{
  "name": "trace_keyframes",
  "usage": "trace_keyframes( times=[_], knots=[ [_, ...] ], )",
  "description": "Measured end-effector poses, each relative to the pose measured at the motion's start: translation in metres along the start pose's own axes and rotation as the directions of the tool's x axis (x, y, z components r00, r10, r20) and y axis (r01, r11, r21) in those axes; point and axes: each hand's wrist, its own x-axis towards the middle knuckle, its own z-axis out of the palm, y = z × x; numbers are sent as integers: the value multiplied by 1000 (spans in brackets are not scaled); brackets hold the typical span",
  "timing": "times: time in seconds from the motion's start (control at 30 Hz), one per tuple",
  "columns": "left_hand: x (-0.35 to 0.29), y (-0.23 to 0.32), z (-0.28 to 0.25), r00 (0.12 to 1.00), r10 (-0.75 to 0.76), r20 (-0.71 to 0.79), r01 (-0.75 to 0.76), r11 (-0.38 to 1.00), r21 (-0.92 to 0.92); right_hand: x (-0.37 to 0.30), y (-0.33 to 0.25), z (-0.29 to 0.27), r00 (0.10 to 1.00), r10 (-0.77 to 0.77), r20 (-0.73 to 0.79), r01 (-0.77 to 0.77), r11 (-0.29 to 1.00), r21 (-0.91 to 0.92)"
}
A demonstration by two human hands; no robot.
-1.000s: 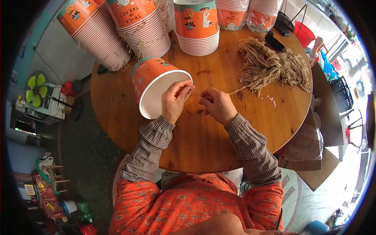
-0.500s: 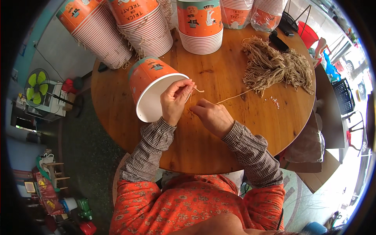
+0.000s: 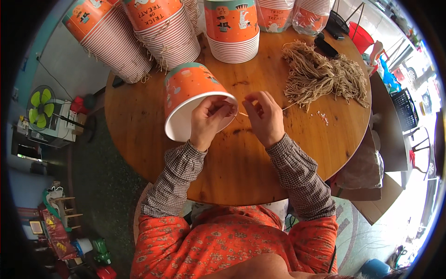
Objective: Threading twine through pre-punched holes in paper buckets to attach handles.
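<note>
An orange and teal paper bucket [image 3: 193, 88] with a white inside lies tilted on the round wooden table, its mouth toward me. My left hand [image 3: 207, 122] is at the right side of its rim, fingers pinched around a thin tan string [image 3: 242, 114]. Just right of the rim, my right hand [image 3: 265, 117] has its fingers bent around the same string. A short length spans the gap between both hands. Beyond my right hand, string runs toward a loose bundle of tan strings [image 3: 309, 76]. Whether the string passes through the rim is hidden by my fingers.
Tall stacks of nested buckets [image 3: 116, 49] stand along the far edge, with another stack [image 3: 232, 44] at the middle and plastic-wrapped ones [image 3: 275, 16] farther right. Small pale bits [image 3: 323, 118] lie near the bundle. A black object [image 3: 326, 47] rests behind it. Cardboard [image 3: 378, 197] stands right of the table.
The bucket has turned slightly and shifted right, its rim now against my left hand. My right hand has moved up and right, its fingers now raised near the rim.
</note>
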Motion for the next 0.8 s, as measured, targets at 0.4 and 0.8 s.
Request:
trace_keyframes(
  times=[0.4,0.8],
  knots=[
    [-3,1,-1,990,140,19,-142,981,133,-8,6,5,983,38,180,-60,991,123],
    [-3,4,-9,985,-149,84,107,918,381,-4,8,2,995,-2,98,4,1000,-18]
  ],
)
